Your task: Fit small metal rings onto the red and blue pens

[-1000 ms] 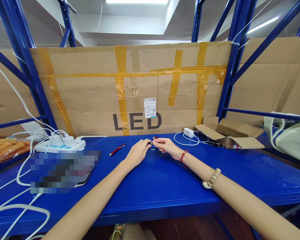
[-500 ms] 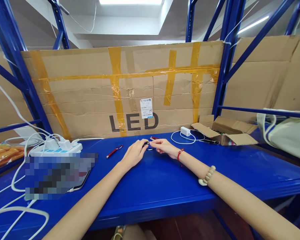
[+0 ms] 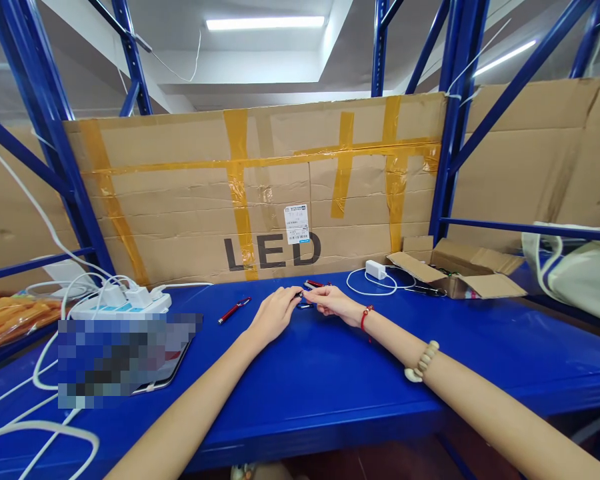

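My left hand (image 3: 276,312) is closed, fingertips pinched on a small dark piece (image 3: 300,294) whose kind I cannot make out. Facing it, my right hand (image 3: 336,304) pinches with thumb and finger at the piece's right side; whatever it grips is hidden. Just below the fingertips a short, dark, shiny pen-like part (image 3: 305,306) lies on the blue shelf top (image 3: 320,373). Behind my right fingers a red pen-like thing (image 3: 312,284) is partly covered. To the left of my left hand rests a red pen (image 3: 235,310) with silver trim.
A white power strip (image 3: 145,308) with plugs and cables stands at left, beside a tablet-like device (image 3: 173,363), partly blurred out. At right are a white charger (image 3: 375,269) with its cable and an open cardboard box (image 3: 460,283). A large cardboard sheet (image 3: 190,213) closes the back.
The view has tilted slightly upward, so everything sits a little lower and further right. Both hands stay together at the small dark piece, with only slight finger movement.
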Available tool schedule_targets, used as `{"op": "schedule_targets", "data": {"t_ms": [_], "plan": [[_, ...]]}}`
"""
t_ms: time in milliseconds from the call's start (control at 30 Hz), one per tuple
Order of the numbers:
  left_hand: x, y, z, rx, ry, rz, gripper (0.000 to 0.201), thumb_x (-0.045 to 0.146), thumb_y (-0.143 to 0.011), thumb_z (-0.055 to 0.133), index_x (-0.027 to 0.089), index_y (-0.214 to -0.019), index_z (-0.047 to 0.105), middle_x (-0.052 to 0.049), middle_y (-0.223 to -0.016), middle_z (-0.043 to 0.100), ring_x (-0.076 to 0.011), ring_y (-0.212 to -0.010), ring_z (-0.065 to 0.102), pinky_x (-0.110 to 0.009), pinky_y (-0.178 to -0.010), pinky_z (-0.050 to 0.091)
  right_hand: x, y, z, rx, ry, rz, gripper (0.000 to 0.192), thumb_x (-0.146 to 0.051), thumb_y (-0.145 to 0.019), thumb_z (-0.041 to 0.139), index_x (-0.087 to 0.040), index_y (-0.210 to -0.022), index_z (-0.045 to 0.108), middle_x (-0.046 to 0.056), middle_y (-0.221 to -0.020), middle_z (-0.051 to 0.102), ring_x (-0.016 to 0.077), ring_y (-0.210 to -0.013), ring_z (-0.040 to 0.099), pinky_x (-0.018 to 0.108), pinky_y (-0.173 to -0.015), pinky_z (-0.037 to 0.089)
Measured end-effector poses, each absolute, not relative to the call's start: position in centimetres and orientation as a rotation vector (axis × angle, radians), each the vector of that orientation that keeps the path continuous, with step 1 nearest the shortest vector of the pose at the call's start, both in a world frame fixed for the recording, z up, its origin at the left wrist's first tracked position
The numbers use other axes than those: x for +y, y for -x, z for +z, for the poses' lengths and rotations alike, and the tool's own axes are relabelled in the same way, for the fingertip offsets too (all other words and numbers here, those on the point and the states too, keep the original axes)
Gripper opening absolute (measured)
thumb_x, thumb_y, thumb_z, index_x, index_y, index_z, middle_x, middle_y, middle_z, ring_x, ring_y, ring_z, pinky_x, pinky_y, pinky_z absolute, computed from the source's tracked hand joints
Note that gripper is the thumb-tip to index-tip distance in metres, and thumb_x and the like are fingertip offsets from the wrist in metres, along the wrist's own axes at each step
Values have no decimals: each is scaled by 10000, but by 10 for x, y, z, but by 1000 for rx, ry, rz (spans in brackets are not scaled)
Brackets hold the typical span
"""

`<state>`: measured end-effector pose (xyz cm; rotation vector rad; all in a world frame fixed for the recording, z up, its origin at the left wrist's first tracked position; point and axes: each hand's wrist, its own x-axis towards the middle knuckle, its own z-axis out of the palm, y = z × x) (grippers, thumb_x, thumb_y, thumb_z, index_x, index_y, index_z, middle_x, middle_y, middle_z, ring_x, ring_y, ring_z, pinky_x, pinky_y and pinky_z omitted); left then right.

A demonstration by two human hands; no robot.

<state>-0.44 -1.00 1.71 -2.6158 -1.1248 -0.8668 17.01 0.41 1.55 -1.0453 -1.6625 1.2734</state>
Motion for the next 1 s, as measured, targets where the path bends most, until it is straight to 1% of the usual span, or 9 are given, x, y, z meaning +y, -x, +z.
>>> {"op": "schedule_targets", "data": {"t_ms": [233, 533, 700, 867, 1000], "plan": [[-12, 4, 16, -1130, 2632, -872, 228, 237, -885, 291, 239, -1069, 426, 15, -1008, 545, -154, -865, 483, -271, -778, 388, 3, -170, 17, -1659, 995, 1342, 368, -497, -605, 625, -146, -713, 606, -40, -479, 402, 41, -457, 322, 167, -403, 182], [-10, 4, 15, -1129, 2586, -862, 224, 222, -884, 287, 217, -1051, 437, -1, -968, 550, -157, -839, 475, -268, -755, 384, 3, -171, 18, -1697, 967, 1349, 369, -500, -625, 608, -145, -725, 603, -49, -469, 405, 30, -438, 314, 162, -404, 195], [-6, 3, 11, -1160, 2535, -853, 209, 208, -877, 307, 205, -1039, 438, -7, -989, 548, -158, -850, 481, -271, -754, 385, 4, -168, 15, -1690, 983, 1260, 378, -497, -614, 615, -141, -739, 613, -33, -540, 453, 26, -450, 362, 155, -401, 233], [-6, 3, 12, -1211, 2479, -849, 203, 219, -885, 283, 212, -1013, 441, -4, -885, 555, -155, -805, 490, -259, -704, 394, 7, -167, 15, -1652, 910, 1053, 385, -411, -587, 665, -142, -857, 614, -5, -696, 531, 13, -424, 385, 172, -406, 297], [-6, 4, 14, -1246, 2461, -839, 200, 220, -886, 276, 217, -1000, 440, -1, -866, 553, -153, -793, 494, -254, -687, 395, 10, -167, 14, -1620, 882, 971, 392, -376, -602, 659, -136, -909, 617, 28, -776, 578, 13, -420, 389, 181, -408, 315]]}}
